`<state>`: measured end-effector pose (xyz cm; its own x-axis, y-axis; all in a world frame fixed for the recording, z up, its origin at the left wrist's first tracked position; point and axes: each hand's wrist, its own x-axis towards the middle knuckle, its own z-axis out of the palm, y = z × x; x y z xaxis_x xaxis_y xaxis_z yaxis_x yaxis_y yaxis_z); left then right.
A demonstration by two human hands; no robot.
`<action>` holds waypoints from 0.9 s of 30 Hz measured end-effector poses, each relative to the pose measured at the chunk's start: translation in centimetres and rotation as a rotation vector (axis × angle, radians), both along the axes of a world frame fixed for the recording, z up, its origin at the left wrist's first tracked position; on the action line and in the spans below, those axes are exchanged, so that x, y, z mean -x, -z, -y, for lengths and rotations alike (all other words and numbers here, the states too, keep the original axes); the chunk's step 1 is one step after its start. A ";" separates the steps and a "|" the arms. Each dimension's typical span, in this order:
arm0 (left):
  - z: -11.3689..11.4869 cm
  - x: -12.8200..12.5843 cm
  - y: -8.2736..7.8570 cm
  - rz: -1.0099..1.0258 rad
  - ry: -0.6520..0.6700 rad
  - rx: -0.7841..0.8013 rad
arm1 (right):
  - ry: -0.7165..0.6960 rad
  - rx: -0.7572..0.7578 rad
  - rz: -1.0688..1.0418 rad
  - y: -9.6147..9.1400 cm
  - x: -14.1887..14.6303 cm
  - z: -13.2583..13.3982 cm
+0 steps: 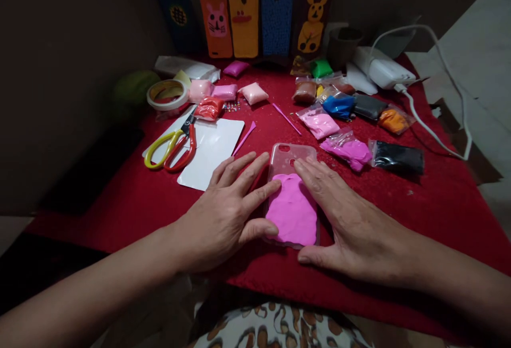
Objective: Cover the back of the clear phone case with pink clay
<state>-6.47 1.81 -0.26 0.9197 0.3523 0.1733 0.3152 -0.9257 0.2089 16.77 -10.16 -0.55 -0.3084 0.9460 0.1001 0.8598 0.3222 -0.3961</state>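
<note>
A clear phone case (293, 155) lies on the red cloth in front of me, its camera hole at the far end. Pink clay (292, 212) is spread over most of its near part, with an uneven upper edge; the far strip is bare. My left hand (231, 207) rests at the left side with fingers spread, its index fingertip and thumb touching the clay's left edge. At the right side, my right hand (351, 215) has its fingers stretched out, the fingertips by the clay's upper right edge and the thumb near the case's lower right corner.
Scissors (187, 146) lie on a white sheet (215, 148), beside a tape roll (167, 95). Several clay packets, including a black one (398, 157), are scattered behind. Decorated phone cases (243, 18) stand against the wall. A white cable (465, 108) loops from a white adapter (389, 71).
</note>
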 end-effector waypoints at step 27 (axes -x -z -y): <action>-2.2 -0.8 0.2 0.119 0.196 -0.010 | 0.007 0.002 -0.029 0.0 0.1 0.1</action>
<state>-5.62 4.05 -0.41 0.9434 0.1668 0.2868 0.1031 -0.9690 0.2246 16.68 -10.29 -0.54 -0.2990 0.9482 0.1072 0.8503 0.3157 -0.4211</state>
